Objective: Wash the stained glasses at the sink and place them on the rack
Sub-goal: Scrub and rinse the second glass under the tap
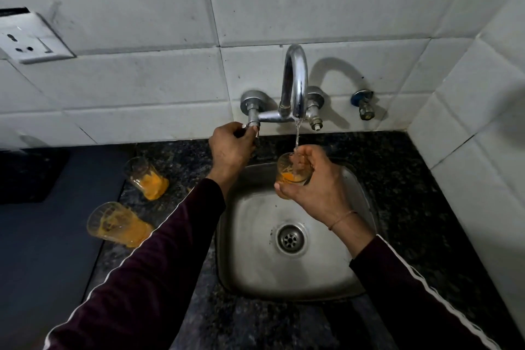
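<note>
My right hand [318,182] grips a small glass [289,170] with orange residue at its bottom, holding it over the steel sink [255,258]. A thin stream of water [297,133] runs from the chrome tap spout [295,82] into the glass. My left hand [231,145] grips the left tap handle [252,129]. Two more orange-stained glasses stand on the dark counter left of the sink: one further back [146,177], one nearer [118,224].
The sink has a round drain [290,239] in its middle. A speckled dark counter [412,193] surrounds it, with white tiled walls behind and at right. A wall socket [31,40] sits at upper left. A dark blue surface [42,250] lies left of the counter.
</note>
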